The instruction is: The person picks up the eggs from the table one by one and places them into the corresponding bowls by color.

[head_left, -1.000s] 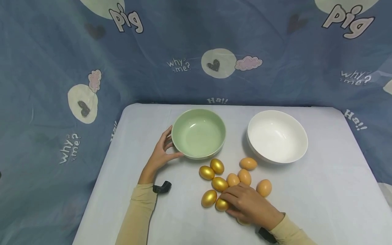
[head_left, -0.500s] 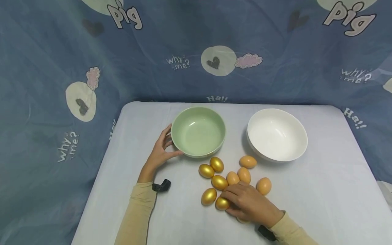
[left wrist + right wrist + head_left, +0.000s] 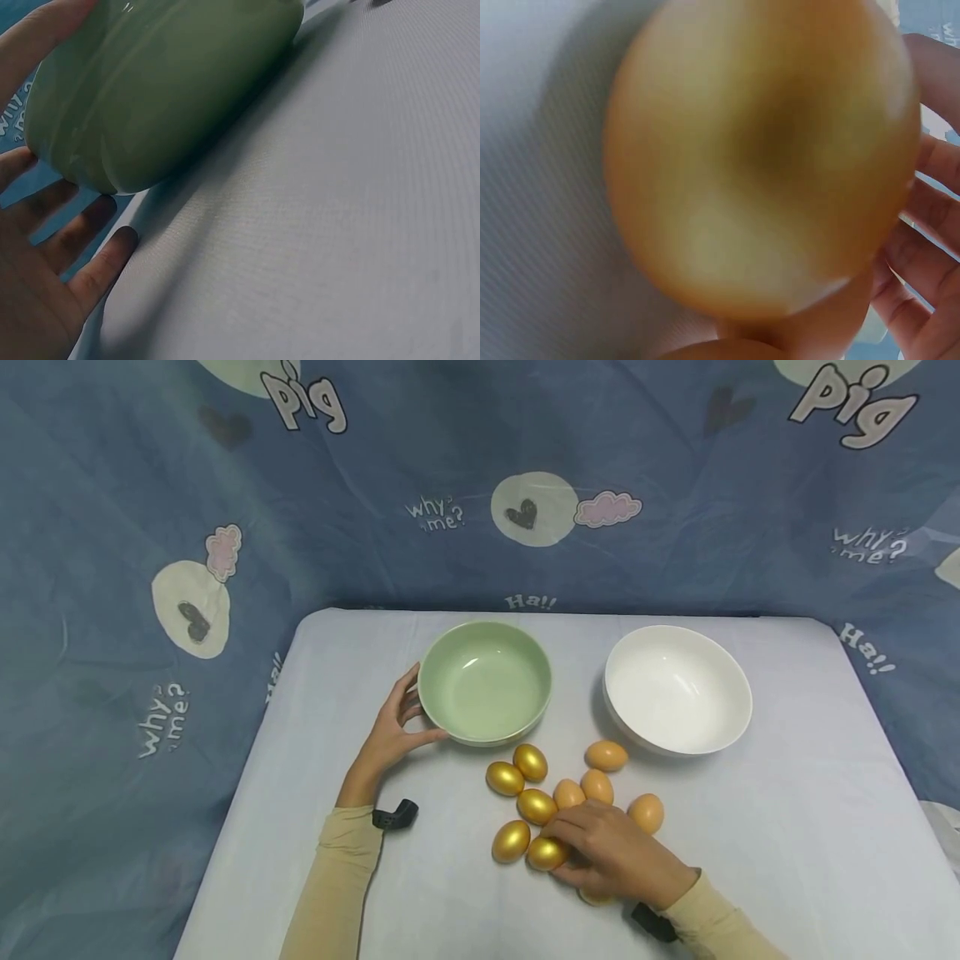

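Observation:
In the head view my left hand rests against the left side of a green bowl, thumb at the front rim. The left wrist view shows its fingers spread and fairly straight beside the bowl, the lower ones apart from it. My right hand pinches a gold egg between thumb and fingers, low at the table. Several more gold eggs, such as one egg, lie to its left. Brown eggs lie just beyond the hand. Another egg fills the right wrist view, partly hidden under my wrist in the head view.
A white bowl stands at the back right of the white table. One brown egg lies near its front, another brown egg right of the hand. A blue printed cloth hangs behind the table.
The gold egg at my right fingertips has shifted slightly away from me and to the right with the fingers. My left hand and both bowls stay in place.

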Action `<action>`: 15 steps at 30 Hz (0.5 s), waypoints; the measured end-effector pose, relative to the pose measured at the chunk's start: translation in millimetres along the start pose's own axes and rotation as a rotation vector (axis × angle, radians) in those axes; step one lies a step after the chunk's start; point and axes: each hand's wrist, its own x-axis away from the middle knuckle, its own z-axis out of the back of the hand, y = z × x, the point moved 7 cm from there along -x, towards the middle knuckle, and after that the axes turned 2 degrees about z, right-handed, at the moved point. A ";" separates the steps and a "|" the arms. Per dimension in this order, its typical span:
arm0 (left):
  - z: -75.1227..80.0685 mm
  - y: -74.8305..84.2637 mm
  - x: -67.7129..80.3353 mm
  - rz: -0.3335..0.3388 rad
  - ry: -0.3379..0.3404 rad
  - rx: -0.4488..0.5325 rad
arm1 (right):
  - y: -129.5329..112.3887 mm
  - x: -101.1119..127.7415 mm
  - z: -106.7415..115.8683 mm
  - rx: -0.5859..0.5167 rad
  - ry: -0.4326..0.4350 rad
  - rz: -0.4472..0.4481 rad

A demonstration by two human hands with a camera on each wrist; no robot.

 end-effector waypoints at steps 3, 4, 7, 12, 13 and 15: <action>0.4 -0.2 0.6 -0.001 0.003 0.002 | 2.1 -2.1 1.7 -0.023 -0.011 -0.012; 0.4 -0.1 0.9 0.001 0.004 0.003 | 2.9 -3.2 2.4 -0.032 -0.014 -0.015; 0.6 -0.4 1.1 0.007 0.007 0.003 | 5.5 -6.5 4.4 -0.061 -0.018 -0.019; 1.0 -1.6 1.1 0.019 0.007 0.004 | 10.6 -12.3 10.2 -0.079 0.008 -0.017; 0.9 -1.7 0.9 0.020 0.005 0.006 | 11.9 -13.5 11.4 -0.085 0.014 -0.020; 0.9 -1.9 0.3 0.021 0.000 0.009 | 14.6 -16.1 13.9 -0.104 0.026 -0.029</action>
